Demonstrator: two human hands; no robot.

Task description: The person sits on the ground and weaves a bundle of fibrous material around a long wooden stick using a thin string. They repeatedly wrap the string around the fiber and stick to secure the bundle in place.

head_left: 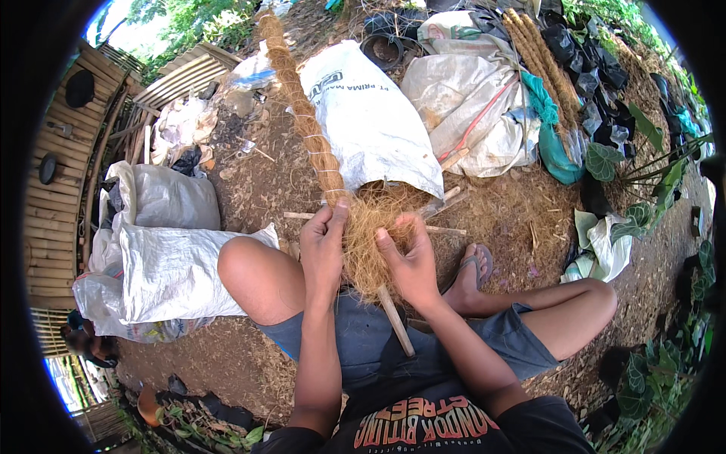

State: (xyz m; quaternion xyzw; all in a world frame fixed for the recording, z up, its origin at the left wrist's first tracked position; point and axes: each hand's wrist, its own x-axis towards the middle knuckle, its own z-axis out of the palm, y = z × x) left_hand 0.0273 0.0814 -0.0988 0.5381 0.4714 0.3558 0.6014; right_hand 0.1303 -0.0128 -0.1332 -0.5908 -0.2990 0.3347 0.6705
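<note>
A long pole wrapped in brown fibre and pale twine (302,106) runs from the top centre down toward my lap. My left hand (325,242) grips its lower part, thumb upward, beside a tangled mass of loose golden-brown fibre (370,265). My right hand (408,265) pinches that fibre from the right side. A bare wooden stick (397,325) sticks out below the fibre onto my shorts, and its upper part is hidden. Just beyond my hands, a white woven sack (363,106) lies with fibre at its mouth.
Pale sacks (174,272) lie at the left beside a bamboo slat wall (53,204). Finished fibre poles (541,68), a grey sack (454,91), teal netting (544,106) and black plastic bags (590,76) are at upper right. Leafy plants (628,227) line the right. Sticks (446,231) lie on dirt.
</note>
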